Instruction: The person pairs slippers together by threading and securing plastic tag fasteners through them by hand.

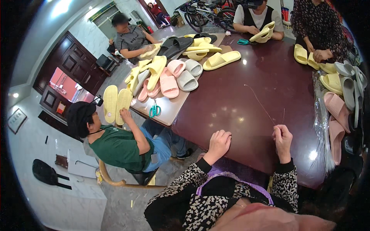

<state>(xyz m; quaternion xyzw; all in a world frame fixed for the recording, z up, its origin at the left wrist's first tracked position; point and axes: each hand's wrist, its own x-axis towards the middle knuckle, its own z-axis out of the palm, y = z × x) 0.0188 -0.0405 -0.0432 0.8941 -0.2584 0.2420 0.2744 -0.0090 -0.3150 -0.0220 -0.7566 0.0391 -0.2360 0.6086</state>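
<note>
My right hand [282,139] is above the tabletop near its front edge, thumb and forefinger pinched on one end of a thin pale strand [259,101]. The strand runs away from my fingers toward the middle of the dark red table [227,96]. A shorter thin line rises from the table just beside that hand. Palm down at the table's edge rests my left hand [220,144], its fingers curled together with nothing showing in them. To the right of my right hand lies a bundle of clear, silvery strands [322,127].
Pink and grey slippers [334,104] line the table's right side. Yellow, pink, grey and black slippers [169,82] are heaped at the far left, near teal scissors [155,111]. More scissors [243,41] lie at the back. Several people around the table handle yellow slippers.
</note>
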